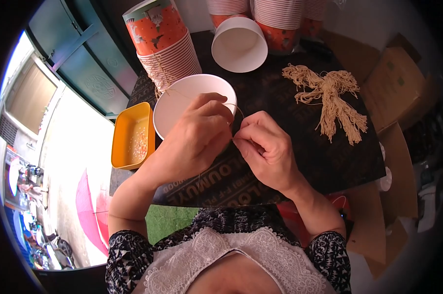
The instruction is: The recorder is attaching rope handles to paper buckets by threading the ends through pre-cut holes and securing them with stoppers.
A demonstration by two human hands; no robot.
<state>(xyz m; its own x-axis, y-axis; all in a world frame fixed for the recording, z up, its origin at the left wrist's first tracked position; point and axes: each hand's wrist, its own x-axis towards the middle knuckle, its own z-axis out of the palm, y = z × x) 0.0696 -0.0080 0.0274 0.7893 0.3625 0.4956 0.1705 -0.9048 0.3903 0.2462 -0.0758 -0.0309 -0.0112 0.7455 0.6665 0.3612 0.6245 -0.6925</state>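
Observation:
My left hand (199, 127) and my right hand (268, 149) come close together above the dark table, fingertips nearly meeting. Both are closed in a pinch on a thin tan cord (239, 110), part of which arcs between them. What else the fingertips may hold is too small to make out. Just behind my left hand, a wide white paper bucket (170, 110) has its mouth toward me, partly hidden by that hand. Left of it sits a yellow tray (117, 147) with many tiny pale and orange beads (140, 142). A tied bundle of tan cords (331, 90) lies to the right.
Stacked orange-patterned paper buckets (170, 59) rise at the back left, with cords hanging over them. More stacks (279, 19) and a single white bucket (239, 46) stand at the back. Cardboard boxes (393, 81) line the right side. A pink umbrella (89, 210) shows beyond the doorway.

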